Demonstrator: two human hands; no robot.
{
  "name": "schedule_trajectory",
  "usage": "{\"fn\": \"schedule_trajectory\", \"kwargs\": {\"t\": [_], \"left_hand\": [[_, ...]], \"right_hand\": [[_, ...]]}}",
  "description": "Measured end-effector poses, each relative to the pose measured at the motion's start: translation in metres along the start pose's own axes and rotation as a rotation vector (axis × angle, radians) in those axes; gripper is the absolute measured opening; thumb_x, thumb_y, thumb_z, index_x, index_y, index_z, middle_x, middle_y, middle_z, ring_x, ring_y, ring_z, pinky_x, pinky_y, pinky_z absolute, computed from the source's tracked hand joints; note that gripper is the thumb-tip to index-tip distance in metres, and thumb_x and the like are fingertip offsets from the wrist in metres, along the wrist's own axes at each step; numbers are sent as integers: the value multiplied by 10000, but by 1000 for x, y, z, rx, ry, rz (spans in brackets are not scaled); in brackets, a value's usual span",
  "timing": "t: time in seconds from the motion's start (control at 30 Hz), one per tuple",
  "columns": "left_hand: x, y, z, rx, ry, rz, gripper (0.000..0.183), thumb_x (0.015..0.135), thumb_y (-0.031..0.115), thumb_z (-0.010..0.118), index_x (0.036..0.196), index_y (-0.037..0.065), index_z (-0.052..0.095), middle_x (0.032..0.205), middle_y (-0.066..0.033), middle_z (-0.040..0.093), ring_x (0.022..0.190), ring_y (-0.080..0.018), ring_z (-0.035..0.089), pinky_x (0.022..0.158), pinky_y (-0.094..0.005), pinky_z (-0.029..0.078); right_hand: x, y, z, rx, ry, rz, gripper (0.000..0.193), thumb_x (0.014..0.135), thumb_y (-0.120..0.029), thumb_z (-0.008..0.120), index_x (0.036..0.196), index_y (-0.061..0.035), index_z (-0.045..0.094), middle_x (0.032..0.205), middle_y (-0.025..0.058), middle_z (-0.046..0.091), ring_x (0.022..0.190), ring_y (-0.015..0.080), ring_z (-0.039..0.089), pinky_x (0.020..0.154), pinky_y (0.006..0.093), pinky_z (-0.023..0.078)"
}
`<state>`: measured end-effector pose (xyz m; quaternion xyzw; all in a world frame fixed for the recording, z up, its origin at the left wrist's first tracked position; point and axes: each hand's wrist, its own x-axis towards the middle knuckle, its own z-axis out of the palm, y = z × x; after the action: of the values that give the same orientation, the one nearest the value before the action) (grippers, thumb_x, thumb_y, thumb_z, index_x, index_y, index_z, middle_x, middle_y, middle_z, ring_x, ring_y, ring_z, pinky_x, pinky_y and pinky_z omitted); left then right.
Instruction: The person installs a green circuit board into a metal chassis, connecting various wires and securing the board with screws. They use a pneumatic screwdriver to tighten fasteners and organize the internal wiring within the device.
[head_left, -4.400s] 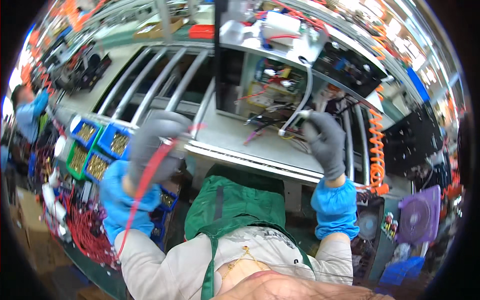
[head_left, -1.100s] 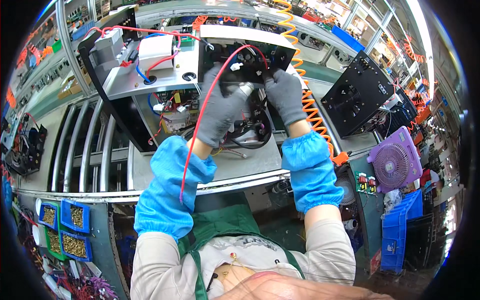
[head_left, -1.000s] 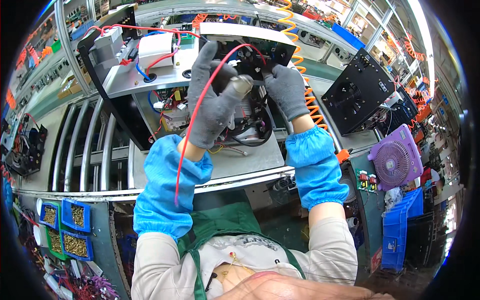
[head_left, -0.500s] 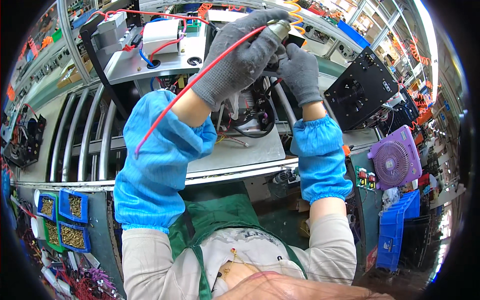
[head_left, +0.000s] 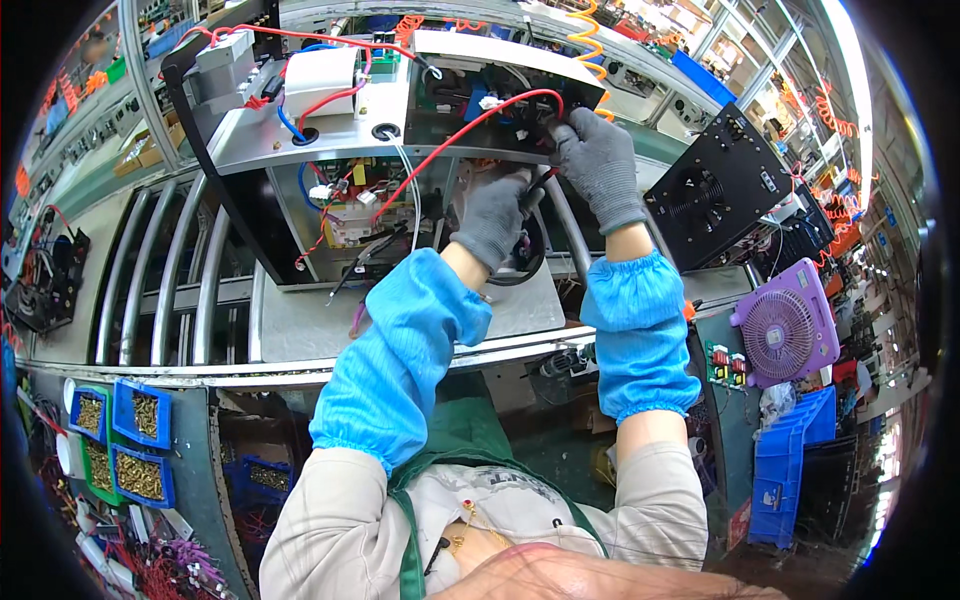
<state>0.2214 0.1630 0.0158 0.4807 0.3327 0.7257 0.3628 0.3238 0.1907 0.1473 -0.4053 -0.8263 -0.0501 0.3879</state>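
Both my hands wear grey knit gloves and work at the open front of a metal machine housing (head_left: 235,140). A red cable (head_left: 455,137) arches across the housing, its right end dropping to the fingertips of my right hand (head_left: 603,165). These fingers are closed around that end; the fitting there is hidden. My left hand (head_left: 493,218) is lower, its fingers curled by a dark, rod-like piece (head_left: 538,188) at the opening. Whether it grips this piece is partly hidden. A black cable loop (head_left: 545,245) hangs beside it. White wires (head_left: 415,195) dangle left of my left hand.
Metal rollers (head_left: 170,270) lie left of the housing. A black unit with a fan opening (head_left: 715,190) stands at right, near a purple fan (head_left: 783,325) and a blue crate (head_left: 780,470). Blue bins of brass-coloured screws (head_left: 142,475) sit at lower left. An orange coiled hose (head_left: 583,35) hangs behind.
My left hand has let go of the red cable with its metal fitting and moved down to the opening. The cable now arches to my right hand, which has shifted little.
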Motion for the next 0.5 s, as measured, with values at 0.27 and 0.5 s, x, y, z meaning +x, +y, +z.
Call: {"fn": "schedule_trajectory", "kwargs": {"t": [0.27, 0.5], "left_hand": [[21, -24, -11, 1, 29, 42, 148, 862, 82, 576, 998, 59, 628, 1042, -124, 622, 975, -271, 619, 807, -420, 529], [12, 10, 5, 171, 129, 119, 244, 876, 314, 603, 986, 101, 645, 855, -75, 642, 834, -191, 635, 662, -314, 512]], "right_hand": [[-10, -15, 25, -257, 10, 79, 212, 766, -256, 584, 789, -55, 649, 774, 197, 657, 766, 372, 654, 675, 464, 515], [-4, -26, 14, -363, -112, 144, 231, 797, -260, 568, 820, -58, 678, 795, 205, 661, 771, 374, 657, 692, 447, 524]]}}
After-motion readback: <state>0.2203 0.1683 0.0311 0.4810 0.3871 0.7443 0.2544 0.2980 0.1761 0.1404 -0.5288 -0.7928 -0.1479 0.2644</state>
